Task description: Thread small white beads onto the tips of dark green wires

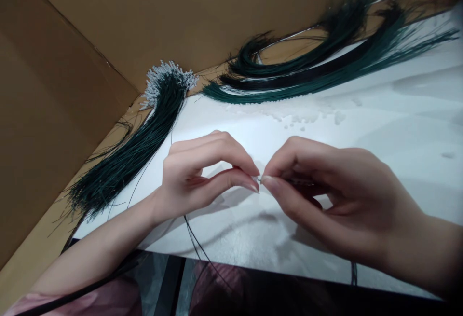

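Observation:
Above the middle of the white table (231, 231), my two hands meet fingertip to fingertip. My left hand (202, 171) is closed in a pinch, with a tiny whitish piece (255, 178) showing at its thumb and fingertip. A pinch also closes my right hand (329, 185), and the end of a thin dark strand (261, 180) shows at its fingertips. Most of what both hands hold is covered by the fingers. Thin dark strands (197, 241) hang below my left wrist over the table's front edge. More strands (353, 273) show below my right hand.
To the left lies a bundle of dark green strands (133, 152) with white tips (164, 77). Further bundles of green strands (307, 82) curve along the back right edge. Small clear pieces (304, 116) lie scattered before them. Brown cardboard walls (217, 12) border the table.

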Motion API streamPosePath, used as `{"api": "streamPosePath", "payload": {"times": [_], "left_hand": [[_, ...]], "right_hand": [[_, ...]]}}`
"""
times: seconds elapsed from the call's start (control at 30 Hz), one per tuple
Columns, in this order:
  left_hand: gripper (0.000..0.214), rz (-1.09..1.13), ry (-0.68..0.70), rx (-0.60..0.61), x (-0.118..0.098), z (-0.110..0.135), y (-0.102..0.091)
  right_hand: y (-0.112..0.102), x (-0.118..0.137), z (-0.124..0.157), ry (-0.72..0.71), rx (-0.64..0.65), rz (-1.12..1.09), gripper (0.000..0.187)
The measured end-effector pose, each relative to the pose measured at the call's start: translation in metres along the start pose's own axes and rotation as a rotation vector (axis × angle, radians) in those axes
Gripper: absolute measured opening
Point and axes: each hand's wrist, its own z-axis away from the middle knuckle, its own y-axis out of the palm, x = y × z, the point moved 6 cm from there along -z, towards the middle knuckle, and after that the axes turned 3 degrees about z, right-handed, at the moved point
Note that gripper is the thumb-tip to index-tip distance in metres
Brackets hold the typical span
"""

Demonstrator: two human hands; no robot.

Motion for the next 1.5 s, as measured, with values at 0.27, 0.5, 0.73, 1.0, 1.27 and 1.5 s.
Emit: {"api": "streamPosePath", "payload": {"times": [0.27,0.5,0.73,1.0,1.27,1.5], "left_hand": [[0.014,-0.010,0.000,0.003,0.0010,0.0001,0.0002],[0.016,-0.010,-0.011,0.004,0.0015,0.0005,0.0006],[0.013,0.004,0.010,0.001,0.0005,-0.0002,0.0004],[0.013,0.012,0.016,0.012,0.0001,0.0004,-0.0001],[0.015,0.017,0.027,0.006,0.0003,0.0001,0.0004],[0.014,0.013,0.026,0.015,0.0003,0.0008,0.0010]], "right_hand": [[-0.0001,-0.0005,0.0000,0.010,0.003,0.007,0.012],[-0.0004,-0.0006,0.0007,0.013,0.005,0.003,0.011],[-0.0005,-0.0003,0.0004,0.004,0.020,0.009,0.011],[-0.0002,0.0006,0.0005,-0.002,0.016,0.026,0.012],[-0.0008,0.0009,0.0002,-0.033,-0.027,0.031,0.010],[-0.0015,0.0014,0.0016,-0.035,-0.032,0.033,0.011]]}}
